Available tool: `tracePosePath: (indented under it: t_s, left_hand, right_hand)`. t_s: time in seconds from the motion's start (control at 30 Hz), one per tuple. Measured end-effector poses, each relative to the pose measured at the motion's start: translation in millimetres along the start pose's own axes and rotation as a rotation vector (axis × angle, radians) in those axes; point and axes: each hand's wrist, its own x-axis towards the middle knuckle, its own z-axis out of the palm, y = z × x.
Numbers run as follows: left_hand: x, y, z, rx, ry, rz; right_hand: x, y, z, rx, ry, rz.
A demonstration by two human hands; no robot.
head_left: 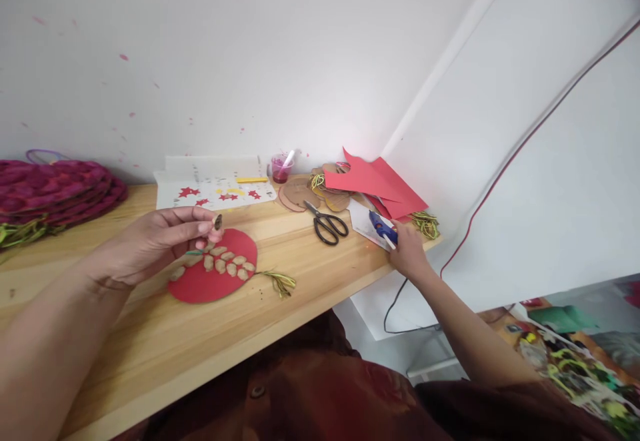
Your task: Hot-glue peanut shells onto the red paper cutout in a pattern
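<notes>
My left hand (170, 237) pinches a small brown shell-like piece (218, 222) between thumb and fingertips, above the far left part of a red round card (200, 289). Several beige pieces that look like nut shells (231, 269) lie on the card in a branching pattern. A yellow-green tassel (280, 282) hangs from the card's right edge. Over on the right, my right hand (409, 249) is closed round a blue glue gun (381, 226), its nozzle pointing away from me over a white sheet (361, 217). My fingers partly hide the gun's handle.
Black-handled scissors (327, 222) lie between my hands. Behind are red paper (383, 184), cardboard shapes (299, 193), a cup of pink liquid (281, 169) and a paper with red stars (215, 194). Crimson stacked pieces (55, 194) stand at left. A cable (470, 227) hangs at right.
</notes>
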Motion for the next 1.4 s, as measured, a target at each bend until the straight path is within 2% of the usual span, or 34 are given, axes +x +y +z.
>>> tracePosePath:
  t_s: [0.13,0.27,0.43,0.6,0.77,0.97,1.17,1.3,1.4]
  left_hand:
    - [0,0,3.1,0.006,0.004,0.001]
    - [0,1,2.9,0.002,-0.014,0.015]
    - [0,0,1.0,0.007,-0.014,0.014]
    - [0,1,2.3,0.012,-0.01,0.005]
    - [1,0,2.8,-0.003,-0.023,0.011]
    - [9,-9,-4.2,-0.023,-0.007,0.028]
    - [10,-10,-4.4,-0.034,0.006,0.038]
    - [10,-10,-3.3,-0.052,0.0,0.058]
    - [8,-9,-0.9,-0.092,-0.025,0.077]
  right_hand:
    - [9,9,12,-0.166,-0.019,-0.065]
    - [15,13,15,-0.238,-0.084,-0.133]
    - [20,18,12,-0.212,-0.189,-0.19]
    - [23,18,0,-0.108,-0.275,-0.21]
    - [18,18,-12,-0.028,-0.278,-0.15]
    - [13,22,-9,-0.02,-0.215,-0.072]
    - [17,18,-11,-0.06,-0.257,-0.061]
    - [18,16,-19,-0.093,-0.292,-0.072]
    - [19,8,-27,-0.121,-0.269,-0.09]
